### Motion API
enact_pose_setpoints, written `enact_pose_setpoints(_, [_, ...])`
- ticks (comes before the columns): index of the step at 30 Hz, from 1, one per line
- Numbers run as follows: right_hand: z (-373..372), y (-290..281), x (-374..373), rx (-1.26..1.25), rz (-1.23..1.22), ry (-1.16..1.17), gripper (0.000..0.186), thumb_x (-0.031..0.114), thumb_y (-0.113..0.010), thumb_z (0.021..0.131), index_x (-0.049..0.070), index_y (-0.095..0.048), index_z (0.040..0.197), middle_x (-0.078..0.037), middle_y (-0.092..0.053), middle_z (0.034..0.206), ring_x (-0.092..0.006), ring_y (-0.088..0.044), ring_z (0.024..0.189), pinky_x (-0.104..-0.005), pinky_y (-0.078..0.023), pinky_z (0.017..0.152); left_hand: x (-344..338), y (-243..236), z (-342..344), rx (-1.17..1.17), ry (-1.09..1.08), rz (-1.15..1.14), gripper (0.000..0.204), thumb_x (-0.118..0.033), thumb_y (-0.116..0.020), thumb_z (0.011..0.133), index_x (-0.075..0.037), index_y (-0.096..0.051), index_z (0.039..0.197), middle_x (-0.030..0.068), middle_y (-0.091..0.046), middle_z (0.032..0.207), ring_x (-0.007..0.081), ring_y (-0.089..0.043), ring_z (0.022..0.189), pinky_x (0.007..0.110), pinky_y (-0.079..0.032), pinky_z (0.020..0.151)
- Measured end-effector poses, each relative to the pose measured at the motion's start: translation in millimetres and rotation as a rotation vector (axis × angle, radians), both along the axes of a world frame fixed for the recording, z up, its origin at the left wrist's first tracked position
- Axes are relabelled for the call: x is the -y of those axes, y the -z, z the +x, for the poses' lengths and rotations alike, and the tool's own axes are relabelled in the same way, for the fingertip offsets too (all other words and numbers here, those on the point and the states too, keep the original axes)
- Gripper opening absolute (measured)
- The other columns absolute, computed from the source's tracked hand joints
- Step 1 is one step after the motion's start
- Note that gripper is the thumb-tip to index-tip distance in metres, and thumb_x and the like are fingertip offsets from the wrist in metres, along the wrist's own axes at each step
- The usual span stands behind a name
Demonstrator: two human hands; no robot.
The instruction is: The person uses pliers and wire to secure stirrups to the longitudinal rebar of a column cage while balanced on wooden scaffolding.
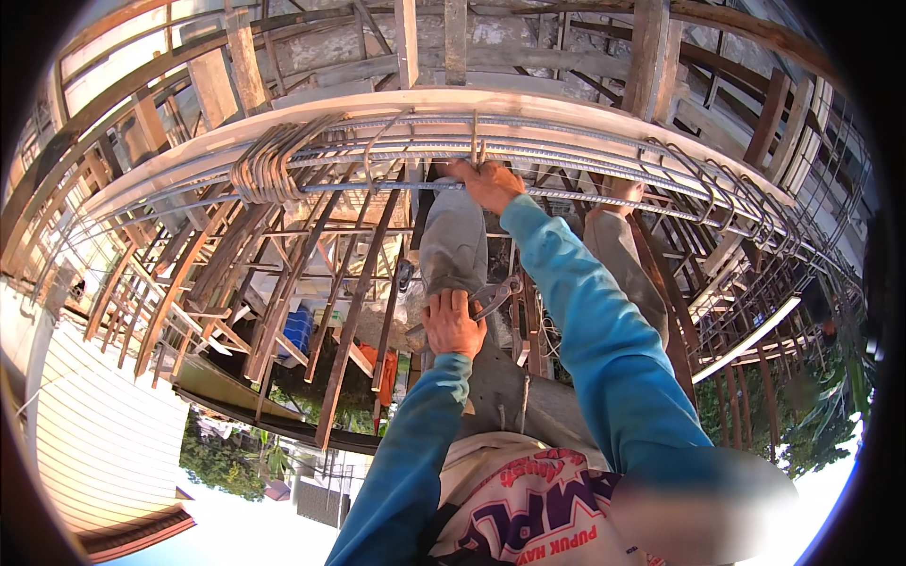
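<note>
Clearly, metal pincers (496, 303) within the left fingers (446, 307).

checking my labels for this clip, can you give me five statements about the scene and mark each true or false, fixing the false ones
1. The left hand holds a metal hand tool. True.
2. A bunch of bent steel stirrups sits to the left of the right hand. True.
3. The right hand is lower in the picture than the left hand. False: it is higher, up at the long steel bars.
4. The two sleeves differ in colour. False: both are blue.
5. Below the bars, a blue item shows to the left of an orange item. True.
</note>
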State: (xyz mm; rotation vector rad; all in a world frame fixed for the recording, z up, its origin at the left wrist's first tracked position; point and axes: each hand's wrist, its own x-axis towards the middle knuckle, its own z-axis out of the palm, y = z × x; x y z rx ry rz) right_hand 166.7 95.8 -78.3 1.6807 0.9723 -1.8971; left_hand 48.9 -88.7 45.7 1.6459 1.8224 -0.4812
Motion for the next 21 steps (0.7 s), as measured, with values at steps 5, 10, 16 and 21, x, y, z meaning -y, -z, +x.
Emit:
enact_pose_setpoints(5, [51.0, 25.4, 4.7, -0.532, 0.064, -0.019, 0.056, 0.054, -0.036, 0.095, 0.016, -0.051, 0.133, -0.018, -0.044, 0.139, -0.0338, -0.041, 0.128, -0.0417, -0.028, 0.108, -4.5, -0.2, 1.0, 0.032, -0.019, 0.03, 0.02, -0.024, -0.063, 0.076, -0.01, -0.051, 0.085, 0.0072, -0.054, 0.087, 0.0283, -0.051, 0.088, 0.045, -0.038, 0.076])
enact_pose_setpoints(10, [48.5, 32.4, 16.4, -0.492, 0.128, 0.062, 0.048, 0.051, -0.043, 0.094, 0.015, -0.062, 0.118, -0.018, -0.055, 0.127, -0.0324, -0.05, 0.119, -0.0399, -0.035, 0.102, -6.0, -1.2, 1.2, 0.021, -0.03, -0.002, 0.02, -0.023, -0.064, 0.075, -0.011, -0.051, 0.084, 0.0067, -0.053, 0.086, 0.0281, -0.051, 0.087, 0.044, -0.037, 0.075])
enact_pose_setpoints(16, [39.2, 19.4, 19.5, -0.423, 0.227, 0.127, 0.041, 0.046, -0.049, 0.093, 0.012, -0.066, 0.108, -0.017, -0.062, 0.115, -0.0305, -0.056, 0.109, -0.0401, -0.039, 0.098, -0.7, -0.5, -1.2, 0.026, -0.042, 0.006, 0.019, -0.023, -0.064, 0.075, -0.011, -0.051, 0.083, 0.0067, -0.053, 0.086, 0.0281, -0.05, 0.087, 0.045, -0.037, 0.075])
enact_pose_setpoints(21, [39.2, 18.1, 13.0, -0.43, 0.196, 0.124, 0.041, 0.045, -0.047, 0.094, 0.013, -0.067, 0.109, -0.018, -0.06, 0.117, -0.0313, -0.054, 0.113, -0.0402, -0.038, 0.1, 1.4, 1.2, -3.4, 0.036, -0.063, 0.012, 0.019, -0.024, -0.064, 0.075, -0.011, -0.052, 0.083, 0.0062, -0.053, 0.086, 0.0276, -0.05, 0.088, 0.045, -0.037, 0.076])
